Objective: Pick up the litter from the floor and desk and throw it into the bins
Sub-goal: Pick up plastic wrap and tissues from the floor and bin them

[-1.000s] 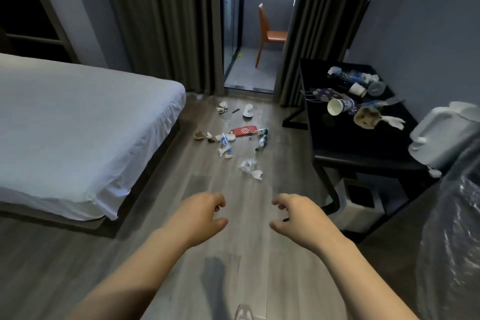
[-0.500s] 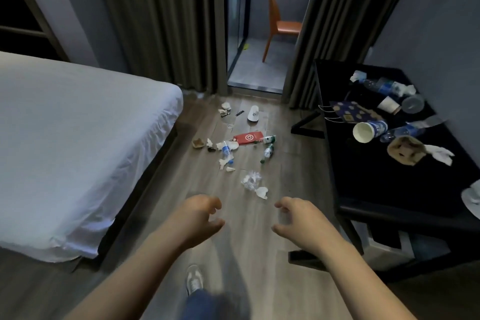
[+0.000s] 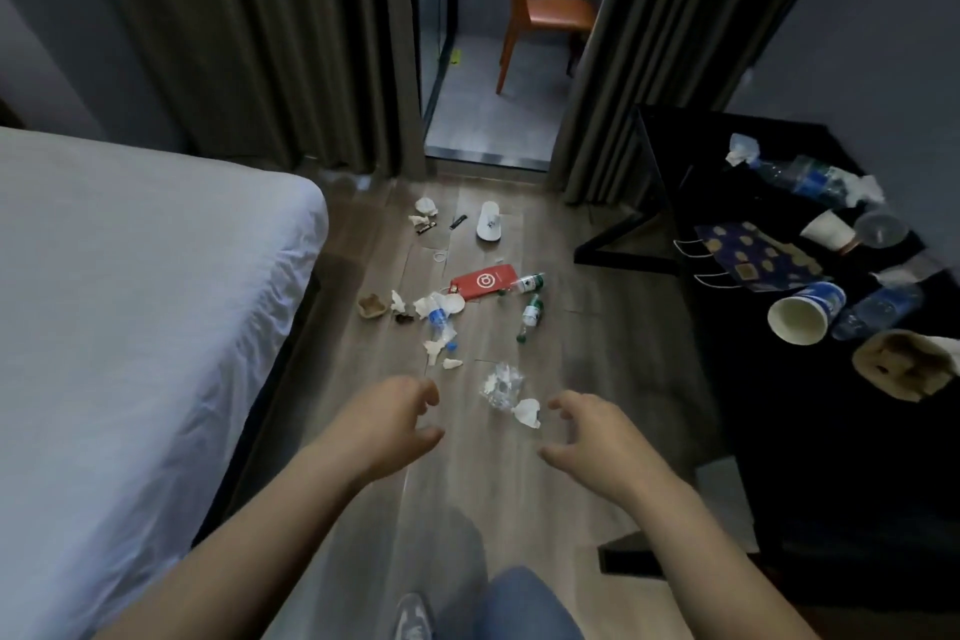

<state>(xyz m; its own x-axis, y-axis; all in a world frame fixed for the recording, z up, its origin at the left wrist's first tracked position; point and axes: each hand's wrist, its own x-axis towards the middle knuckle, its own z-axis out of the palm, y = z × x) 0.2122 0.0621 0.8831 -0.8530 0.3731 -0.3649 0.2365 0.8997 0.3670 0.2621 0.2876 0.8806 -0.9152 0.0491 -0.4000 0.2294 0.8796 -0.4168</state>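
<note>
Litter lies scattered on the wooden floor ahead: a crumpled clear plastic wrapper (image 3: 500, 385) with a white tissue scrap (image 3: 527, 413), a red packet (image 3: 483, 282), two green bottles (image 3: 530, 314), a crushed water bottle (image 3: 439, 317), a white slipper (image 3: 489, 221). More litter covers the black desk (image 3: 779, 405) at right: a blue-and-white paper cup (image 3: 802, 314), plastic bottles (image 3: 810, 179), a blue patterned bag (image 3: 753, 263), a brown crumpled bag (image 3: 904, 372). My left hand (image 3: 387, 424) and my right hand (image 3: 597, 442) hang in front of me with loosely curled fingers, holding nothing. No bin is in view.
A white bed (image 3: 130, 327) fills the left side. Dark curtains (image 3: 249, 36) flank a doorway to a balcony with an orange chair (image 3: 540, 10). My knee and shoe (image 3: 415, 618) show at the bottom.
The view has moved forward and tilted down toward the floor litter. The white bin under the desk has left the frame. Both hands stay loosely curled and empty.
</note>
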